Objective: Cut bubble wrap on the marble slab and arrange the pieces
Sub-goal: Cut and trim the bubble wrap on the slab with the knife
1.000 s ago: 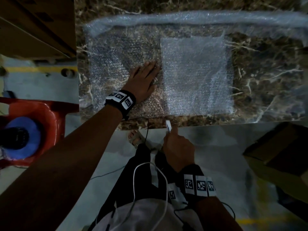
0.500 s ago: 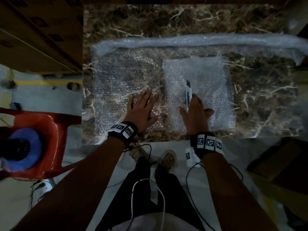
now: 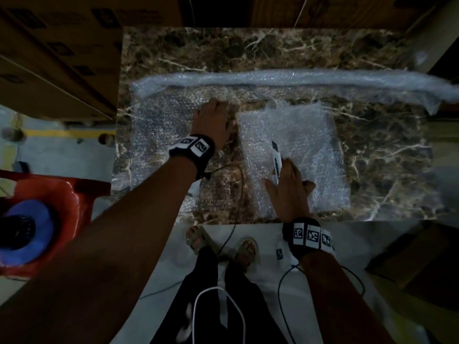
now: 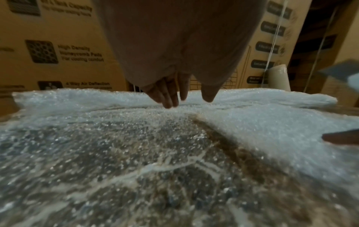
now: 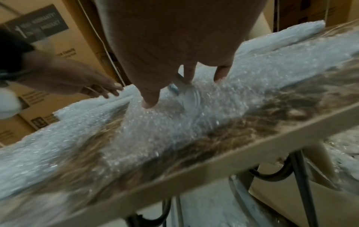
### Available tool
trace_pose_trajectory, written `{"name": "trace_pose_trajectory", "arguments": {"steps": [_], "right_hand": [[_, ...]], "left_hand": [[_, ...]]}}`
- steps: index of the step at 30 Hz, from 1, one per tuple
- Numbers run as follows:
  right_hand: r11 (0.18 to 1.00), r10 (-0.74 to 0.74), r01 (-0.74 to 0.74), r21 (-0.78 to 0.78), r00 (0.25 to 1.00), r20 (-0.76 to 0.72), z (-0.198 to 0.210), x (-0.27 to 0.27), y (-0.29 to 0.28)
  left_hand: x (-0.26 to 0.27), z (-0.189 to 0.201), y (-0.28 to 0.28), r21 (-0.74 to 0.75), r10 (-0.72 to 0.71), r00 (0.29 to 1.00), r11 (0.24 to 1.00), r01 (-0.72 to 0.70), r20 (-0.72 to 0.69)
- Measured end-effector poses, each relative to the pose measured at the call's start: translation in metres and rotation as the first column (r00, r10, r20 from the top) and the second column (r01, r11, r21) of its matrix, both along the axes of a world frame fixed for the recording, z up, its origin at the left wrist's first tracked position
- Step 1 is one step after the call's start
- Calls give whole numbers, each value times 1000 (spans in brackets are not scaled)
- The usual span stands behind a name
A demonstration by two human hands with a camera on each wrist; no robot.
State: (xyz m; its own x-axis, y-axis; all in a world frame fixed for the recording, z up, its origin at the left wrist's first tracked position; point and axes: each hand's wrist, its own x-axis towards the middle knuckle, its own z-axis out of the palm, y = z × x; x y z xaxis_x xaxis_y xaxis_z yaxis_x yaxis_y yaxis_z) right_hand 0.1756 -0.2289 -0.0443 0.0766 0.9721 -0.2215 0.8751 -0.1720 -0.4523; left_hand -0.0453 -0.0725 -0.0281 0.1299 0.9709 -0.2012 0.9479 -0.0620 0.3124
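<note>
While flat, wrap pc (image 3: 293,155) under R fingers (image 3: 289,167).

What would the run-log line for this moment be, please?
left hand: fingers on bubble wrap sheet | right hand: holds knife on cut piece | marble slab

You stand in a dim storeroom. Stacked cardboard boxes (image 3: 57,53) rise along your left and behind the table. The floor (image 3: 62,155) is pale grey concrete with a yellow painted line (image 3: 69,133). A red plastic chair (image 3: 62,194) sits at your left, holding a blue round object (image 3: 27,229). Another brown box (image 3: 419,259) lies low on your right.
</note>
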Motion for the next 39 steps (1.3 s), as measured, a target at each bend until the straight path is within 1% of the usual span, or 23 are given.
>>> {"name": "trace_pose_trajectory", "arguments": {"steps": [1,4,5,7,8,9,12,14,16,17,19,20,21,22,24,25,26,29,31,34,35,37,39], "right_hand": [[1000,-14,14,8,1000,-4,1,-1,-6],[999,-42,44,23,996,-76,8,-5,-31],[999,-41,44,30,995,-86,8,-5,-38],[998,-42,45,37,995,-89,5,-3,-48],[998,-52,54,26,994,-96,4,-1,-51],[998,-64,66,13,991,-115,4,0,-52],[998,-66,69,6,982,-179,2,5,-57],[998,-62,62,-8,977,-203,3,9,-58],[997,-66,57,-43,966,-250,5,12,-58],[997,-70,57,-57,959,-273,5,14,-58],[995,-84,67,-68,955,-286,6,16,-60],[996,-80,65,-61,956,-283,7,17,-61],[998,-62,53,-41,958,-281,9,17,-63],[1000,-29,30,-3,959,-282,12,18,-64],[995,53,-29,90,958,-281,19,16,-65],[991,81,-49,121,959,-272,22,12,-64],[988,98,-63,141,960,-260,26,7,-62],[977,159,-114,182,954,-256,39,-23,-54],[967,214,-169,188,943,-255,46,-50,-47],[939,321,-277,206,918,-231,45,-94,-38],[925,354,-311,219,916,-191,41,-109,-34],[898,411,-388,205,908,-82,32,-138,-25],[887,444,-437,149,896,-14,26,-164,-15]], "left_hand": [[4,0,0,-26,18,999,1000,-17,34],[21,-13,-26,-121,65,970,992,-38,232],[28,-19,-40,-176,106,953,983,-57,283],[42,-26,-72,-281,236,898,950,-134,371],[48,-27,-86,-289,283,870,942,-172,403],[56,-31,-97,-287,318,856,935,-210,408],[75,-18,-120,-270,384,841,916,-296,381],[84,-11,-124,-309,479,809,870,-385,341],[87,-11,-121,-381,555,770,817,-433,314],[87,-13,-120,-412,565,781,800,-437,268],[87,-8,-121,-391,514,836,821,-416,191],[86,-6,-122,-351,479,854,850,-392,205],[84,-2,-124,-309,450,851,878,-366,270],[81,5,-128,-279,422,824,900,-333,378],[69,17,-138,-262,393,722,919,-294,570],[59,17,-141,-300,409,656,912,-279,634],[49,21,-146,-334,418,597,908,-252,684],[8,24,-152,-363,430,494,903,-231,756],[-23,24,-149,-351,437,452,898,-265,777],[-78,12,-141,-438,568,432,820,-367,701],[-96,5,-137,-455,592,424,803,-385,686],[-128,-5,-128,-452,584,401,807,-380,706],[-150,-5,-120,-418,555,399,824,-383,730]]}}
